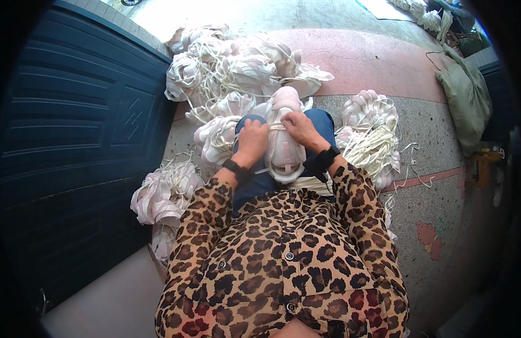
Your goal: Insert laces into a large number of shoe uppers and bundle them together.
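A white and pale pink shoe upper [286, 147] rests between my knees, its rounded pink toe pointing away from me. Across its middle runs a cream shoelace [277, 127]. My left hand [252, 139] is closed at the left edge of the upper, fingers pinching the lace. On the opposite edge, my right hand [301, 129] is curled with thumb and fingertips together on the same lace. The lace stretches between the two hands. Parts of it are hidden under the fingers.
Ahead lies a large heap of shoe uppers [232, 70]. A smaller pile [167, 191] sits by the dark blue door [86, 112]. To the right are more uppers [368, 112] and a bundle of cream laces [373, 149]. A grey-green sack [466, 98] stands farther right.
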Motion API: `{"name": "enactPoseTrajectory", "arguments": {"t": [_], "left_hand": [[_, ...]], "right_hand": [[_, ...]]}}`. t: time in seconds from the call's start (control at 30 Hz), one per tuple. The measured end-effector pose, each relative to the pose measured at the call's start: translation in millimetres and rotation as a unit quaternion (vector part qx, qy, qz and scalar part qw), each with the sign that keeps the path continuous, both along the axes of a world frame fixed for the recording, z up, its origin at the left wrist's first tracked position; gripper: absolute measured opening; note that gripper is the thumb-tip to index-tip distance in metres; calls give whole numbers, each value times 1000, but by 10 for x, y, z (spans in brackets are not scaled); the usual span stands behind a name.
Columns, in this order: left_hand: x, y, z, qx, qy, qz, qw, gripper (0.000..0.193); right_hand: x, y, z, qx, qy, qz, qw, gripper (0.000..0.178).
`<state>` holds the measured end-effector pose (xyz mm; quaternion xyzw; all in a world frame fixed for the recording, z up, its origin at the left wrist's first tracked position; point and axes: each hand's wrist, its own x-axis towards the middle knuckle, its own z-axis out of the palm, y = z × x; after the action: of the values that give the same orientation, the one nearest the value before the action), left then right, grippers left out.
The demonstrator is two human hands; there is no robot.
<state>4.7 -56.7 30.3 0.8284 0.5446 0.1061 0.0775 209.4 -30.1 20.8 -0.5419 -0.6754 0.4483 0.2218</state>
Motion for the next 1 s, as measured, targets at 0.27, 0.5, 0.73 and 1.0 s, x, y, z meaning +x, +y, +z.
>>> {"name": "enactPoseTrajectory", "arguments": {"t": [0.27,0.5,0.73,1.0], "left_hand": [[-49,110,-9,-11,79,-67,995,13],[-89,151,-136,-10,90,-84,992,10],[-338,454,9,-216,-140,18,966,14],[-1093,667,1638,-406,-724,-10,557,34]], "right_hand": [[484,-334,406,-158,385,-117,902,41],[1848,-512,1052,-16,519,-307,798,46],[3327,-1363,875,55,665,-372,645,31],[3579,-1961,135,8,486,-526,698,29]]}}
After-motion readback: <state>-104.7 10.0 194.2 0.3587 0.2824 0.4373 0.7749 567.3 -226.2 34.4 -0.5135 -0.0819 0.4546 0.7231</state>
